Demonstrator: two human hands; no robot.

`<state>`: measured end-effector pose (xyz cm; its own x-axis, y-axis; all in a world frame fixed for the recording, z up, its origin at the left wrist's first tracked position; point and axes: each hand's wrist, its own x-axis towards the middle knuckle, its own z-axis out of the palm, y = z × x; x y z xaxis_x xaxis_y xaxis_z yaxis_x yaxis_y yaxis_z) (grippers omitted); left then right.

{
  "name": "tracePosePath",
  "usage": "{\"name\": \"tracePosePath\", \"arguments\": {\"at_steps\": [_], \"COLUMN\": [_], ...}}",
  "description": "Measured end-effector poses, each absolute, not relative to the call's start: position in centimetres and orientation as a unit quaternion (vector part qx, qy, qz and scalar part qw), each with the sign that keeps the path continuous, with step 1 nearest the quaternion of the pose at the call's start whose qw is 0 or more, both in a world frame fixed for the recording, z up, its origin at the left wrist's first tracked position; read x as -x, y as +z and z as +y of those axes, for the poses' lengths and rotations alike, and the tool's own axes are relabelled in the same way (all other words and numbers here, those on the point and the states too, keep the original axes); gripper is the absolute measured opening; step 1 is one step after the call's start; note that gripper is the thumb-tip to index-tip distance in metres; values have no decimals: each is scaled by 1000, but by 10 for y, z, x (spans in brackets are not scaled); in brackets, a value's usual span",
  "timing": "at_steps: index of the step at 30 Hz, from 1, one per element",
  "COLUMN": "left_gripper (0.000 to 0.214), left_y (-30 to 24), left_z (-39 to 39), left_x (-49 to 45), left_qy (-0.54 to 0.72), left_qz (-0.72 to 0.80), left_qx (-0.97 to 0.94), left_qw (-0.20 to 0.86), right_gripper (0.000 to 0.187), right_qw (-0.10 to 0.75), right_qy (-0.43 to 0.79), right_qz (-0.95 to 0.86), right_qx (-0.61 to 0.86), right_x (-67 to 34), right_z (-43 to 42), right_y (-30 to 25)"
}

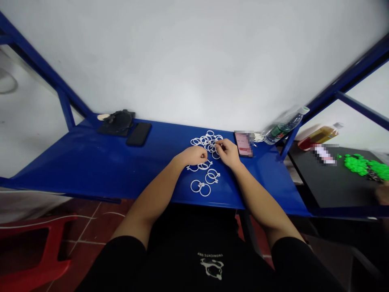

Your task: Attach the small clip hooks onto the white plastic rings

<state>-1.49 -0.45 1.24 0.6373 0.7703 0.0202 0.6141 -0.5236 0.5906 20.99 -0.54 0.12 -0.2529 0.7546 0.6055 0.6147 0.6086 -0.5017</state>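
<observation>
Right hand (227, 153) pinching white plastic rings (210, 131), left hand (193, 156) curled closed just beside it

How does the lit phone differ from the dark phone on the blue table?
The lit phone shows a pink and white screen, while the dark phone looks plain black. The lit phone lies right of the white rings, the dark phone left of them. Both lie flat on the blue table.

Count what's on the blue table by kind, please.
White ring pairs laid apart: 3
Tangled ring pile: 1 (rings too overlapped to count)
Black phone: 1
Phone with lit screen: 1
Plastic water bottle: 1
Black pouch: 1
Total: 8
</observation>
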Motion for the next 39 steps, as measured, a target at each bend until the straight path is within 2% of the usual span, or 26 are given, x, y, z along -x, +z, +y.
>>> {"name": "tracePosePath", "arguments": {"at_steps": [8,13,22,25,33,39], "left_gripper": [13,13,12,20,18,22], "left_y": [17,18,16,13,18,21], "left_z": [-3,-4,-4,-5,-6,-4], "left_x": [16,15,13,12,10,17], "left_qy": [311,356,382,393,372,365], "left_qz": [408,434,426,400,389,408], "left_qx": [-830,-804,-796,-805,-807,-805], "left_qw": [217,196,198,197,244,229], "right_gripper": [21,23,17,17,17,21], "right_qw": [405,409,412,415,407,426], "right_qy": [92,101,88,89,162,118], "right_qz": [-834,-837,-838,-836,-827,-816], "right_qx": [363,349,347,347,352,371], "right_x": [-209,-210,-209,-208,-206,-201], "right_z": [-9,-10,-9,-9,-10,-12], "right_y": [6,5,3,3,5,6]}}
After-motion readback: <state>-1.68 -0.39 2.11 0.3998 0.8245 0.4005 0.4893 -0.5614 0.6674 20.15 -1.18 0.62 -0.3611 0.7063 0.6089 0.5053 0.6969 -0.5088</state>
